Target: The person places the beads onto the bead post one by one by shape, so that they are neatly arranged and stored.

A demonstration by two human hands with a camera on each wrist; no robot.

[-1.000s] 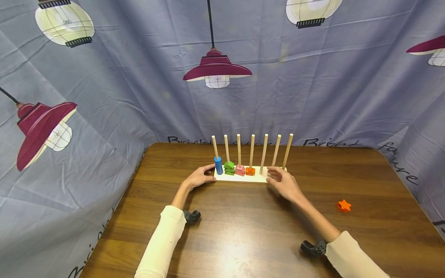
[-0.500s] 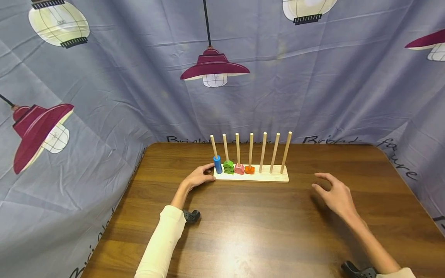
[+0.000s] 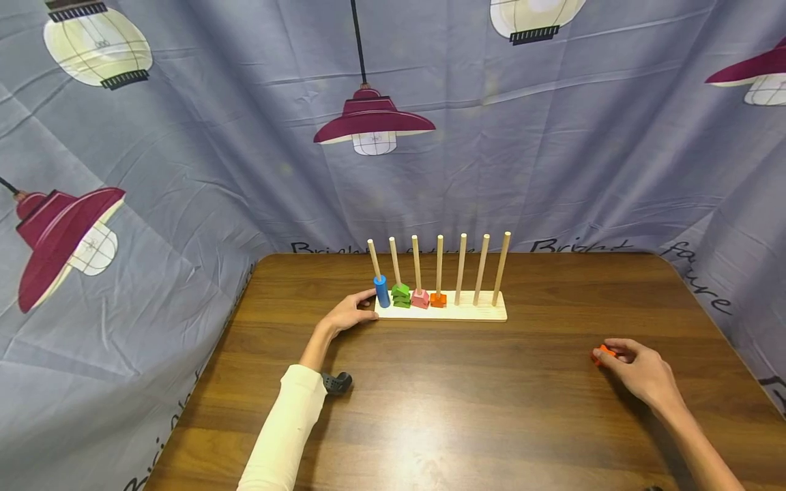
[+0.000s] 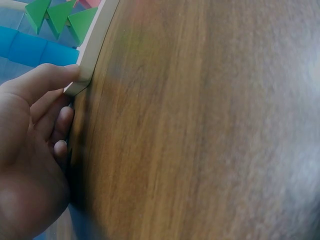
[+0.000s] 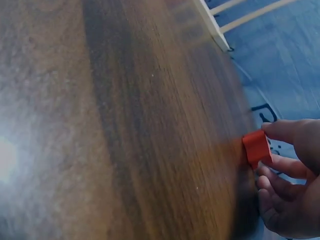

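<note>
A pale wooden peg board [image 3: 473,312] with several upright pegs stands toward the table's far side. From its left end, the pegs carry blue cylinder beads [image 3: 382,293], green triangular beads [image 3: 401,297], a pink bead [image 3: 420,300] and an orange bead [image 3: 439,301]. My left hand [image 3: 347,314] grips the board's left end, the thumb along its front edge [image 4: 90,67] in the left wrist view. Far to the right, my right hand [image 3: 641,372] pinches an orange star-shaped bead [image 5: 257,148] between thumb and fingers, at the tabletop. The fingers hide part of the star.
A brown wooden table [image 3: 479,389] spreads around the board. Bare pegs [image 3: 482,269] rise from the board's right part. Behind the table hangs a grey-blue curtain [image 3: 245,136] printed with lamps. A black wrist camera [image 3: 336,383] sits on the left wrist.
My right hand has left the board's right part, moved right and toward me, and taken hold of the orange star bead. The left hand has stayed at the board's left end.
</note>
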